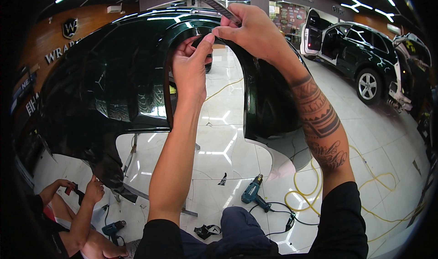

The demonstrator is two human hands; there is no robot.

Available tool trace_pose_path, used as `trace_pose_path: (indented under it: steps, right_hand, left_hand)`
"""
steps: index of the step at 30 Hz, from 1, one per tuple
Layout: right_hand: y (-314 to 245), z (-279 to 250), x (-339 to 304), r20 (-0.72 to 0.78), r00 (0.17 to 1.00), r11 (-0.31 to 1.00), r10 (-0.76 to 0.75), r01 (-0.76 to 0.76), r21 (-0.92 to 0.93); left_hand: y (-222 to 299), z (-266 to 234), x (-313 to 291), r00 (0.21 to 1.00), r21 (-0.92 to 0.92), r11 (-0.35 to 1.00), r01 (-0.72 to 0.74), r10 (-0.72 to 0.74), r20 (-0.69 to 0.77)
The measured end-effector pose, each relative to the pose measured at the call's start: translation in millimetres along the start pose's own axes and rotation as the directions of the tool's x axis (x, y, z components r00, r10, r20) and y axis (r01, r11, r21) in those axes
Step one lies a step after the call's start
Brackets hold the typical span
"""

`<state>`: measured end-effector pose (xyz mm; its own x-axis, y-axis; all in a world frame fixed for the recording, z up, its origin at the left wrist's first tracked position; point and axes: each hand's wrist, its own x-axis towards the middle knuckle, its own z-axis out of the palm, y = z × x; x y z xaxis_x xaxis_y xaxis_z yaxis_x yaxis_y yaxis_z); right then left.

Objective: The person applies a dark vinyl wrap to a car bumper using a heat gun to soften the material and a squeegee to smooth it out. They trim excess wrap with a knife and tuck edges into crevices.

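A glossy dark green car fender (137, 67) with a rounded wheel arch fills the view in front of me. At the top of that arch my left hand (191, 65) is closed, thumb against curled fingers, with a dark strip of film (197, 41) between them at the rim. My right hand (251, 31) grips a silver snap-off utility knife (218, 7), its body slanting up to the left. The right thumb and fingertips meet at the arch edge, close beside the left thumb. What the right fingertips pinch there is hidden.
A blue-green heat gun (252, 189) and yellow hose (303, 197) lie on the tiled floor. Film scraps (207, 231) are near my knee. At lower left a co-worker's hands (93, 189) work at the panel's lower edge, another heat gun (113, 228) nearby. A dark car (365, 49) stands far right.
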<state>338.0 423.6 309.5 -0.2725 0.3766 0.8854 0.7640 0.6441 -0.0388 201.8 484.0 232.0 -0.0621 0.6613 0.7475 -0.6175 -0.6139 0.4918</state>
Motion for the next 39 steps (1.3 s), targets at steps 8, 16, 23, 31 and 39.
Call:
trace_pose_path:
  steps: [8,16,23,31,39]
  right_hand:
    - [3.0,-2.9,1.9,0.047,0.999,0.996,0.024,-0.028,0.087]
    - [-6.7,-9.0,-2.8,0.101,0.973,0.931,0.209,-0.230,0.284]
    - [-30.5,-35.9,-43.0,0.071,0.983,0.880,0.172,-0.185,0.437]
    - [-51.8,-48.0,-88.0,-0.011,0.994,0.994,0.113,-0.113,0.003]
    - [-55.5,-54.1,-97.0,0.069,0.990,0.993,0.121,-0.121,-0.006]
  left_hand:
    - [3.5,10.4,-1.8,0.995,-0.063,0.993,0.102,-0.101,0.018]
    - [2.5,10.5,-0.5,0.979,-0.126,0.979,0.159,-0.141,0.144]
    - [-3.9,0.1,-3.3,0.996,-0.115,0.991,0.060,-0.052,0.070]
    - [0.8,-1.6,-9.2,0.999,-0.059,0.998,-0.034,0.032,-0.038]
    - [5.0,-5.4,-10.5,0.994,0.069,0.994,-0.086,0.091,-0.068]
